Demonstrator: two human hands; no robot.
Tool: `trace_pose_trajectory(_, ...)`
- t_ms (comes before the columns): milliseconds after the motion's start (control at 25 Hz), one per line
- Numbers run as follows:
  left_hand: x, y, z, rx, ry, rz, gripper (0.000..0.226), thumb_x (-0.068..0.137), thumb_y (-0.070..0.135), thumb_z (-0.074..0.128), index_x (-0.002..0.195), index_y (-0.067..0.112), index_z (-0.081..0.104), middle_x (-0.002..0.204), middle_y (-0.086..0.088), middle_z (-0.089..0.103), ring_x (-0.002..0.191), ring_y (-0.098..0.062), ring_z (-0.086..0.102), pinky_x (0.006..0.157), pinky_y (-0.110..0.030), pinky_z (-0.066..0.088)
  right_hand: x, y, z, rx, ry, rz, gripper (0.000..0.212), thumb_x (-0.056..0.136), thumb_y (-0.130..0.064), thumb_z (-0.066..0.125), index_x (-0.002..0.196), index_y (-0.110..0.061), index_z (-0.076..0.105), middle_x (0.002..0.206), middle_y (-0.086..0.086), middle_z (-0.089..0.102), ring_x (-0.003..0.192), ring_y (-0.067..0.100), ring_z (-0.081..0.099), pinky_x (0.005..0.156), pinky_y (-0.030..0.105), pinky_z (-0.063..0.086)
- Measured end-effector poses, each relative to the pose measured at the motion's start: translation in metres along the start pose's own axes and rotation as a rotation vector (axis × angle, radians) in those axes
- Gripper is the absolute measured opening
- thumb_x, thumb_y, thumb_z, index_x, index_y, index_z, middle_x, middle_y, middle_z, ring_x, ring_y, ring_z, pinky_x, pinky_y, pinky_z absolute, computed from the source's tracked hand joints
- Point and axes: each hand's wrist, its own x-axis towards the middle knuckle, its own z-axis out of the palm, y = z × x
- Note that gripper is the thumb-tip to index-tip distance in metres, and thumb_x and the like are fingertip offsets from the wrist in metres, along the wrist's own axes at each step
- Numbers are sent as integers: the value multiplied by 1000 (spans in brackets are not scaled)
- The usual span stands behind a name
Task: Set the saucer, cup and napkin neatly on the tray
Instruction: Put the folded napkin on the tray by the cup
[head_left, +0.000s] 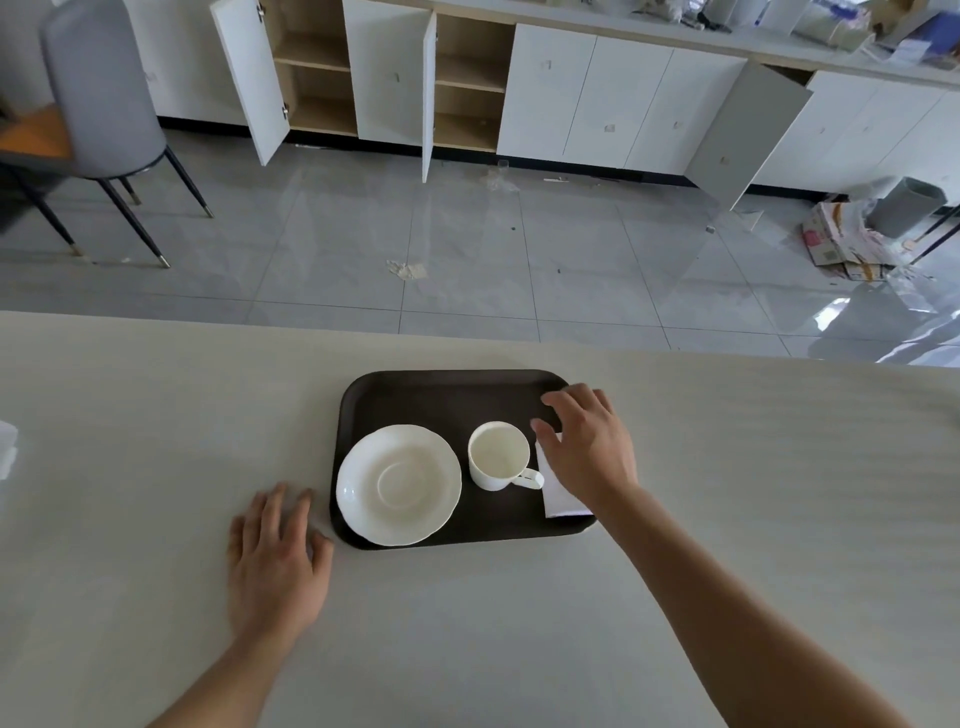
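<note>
A dark brown tray lies on the pale table. A white saucer rests on the tray's left part, its near edge over the tray's rim. To its right stands a white cup, upright, handle pointing right. A folded white napkin lies at the tray's right edge, mostly hidden under my right hand, which hovers over it with fingers spread and holds nothing. My left hand lies flat on the table just left of the tray, fingers apart.
The table's far edge runs just behind the tray, with tiled floor beyond. A white object sits at the table's left edge. A grey chair and white cabinets with open doors stand farther back.
</note>
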Motion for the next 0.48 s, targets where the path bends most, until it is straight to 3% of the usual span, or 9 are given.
trace_pose_trajectory(280, 2, 4, -5, 0, -34, -25, 56, 83, 31, 36, 127, 8, 62, 143, -20, 53, 136, -41, 45, 115, -56, 28, 52, -55, 20, 21, -261, -183, 33, 92, -37, 61, 120, -18, 65, 111, 1, 69, 106, 24, 58, 76, 33, 47)
trace_pose_trajectory(480, 1, 4, -6, 0, -34, -24, 55, 85, 32, 35, 128, 9, 61, 144, -19, 53, 137, -39, 45, 115, -56, 30, 71, -80, 49, -79, -500, -293, 33, 92, -36, 60, 120, -19, 64, 112, 3, 69, 108, 26, 60, 81, 39, 54)
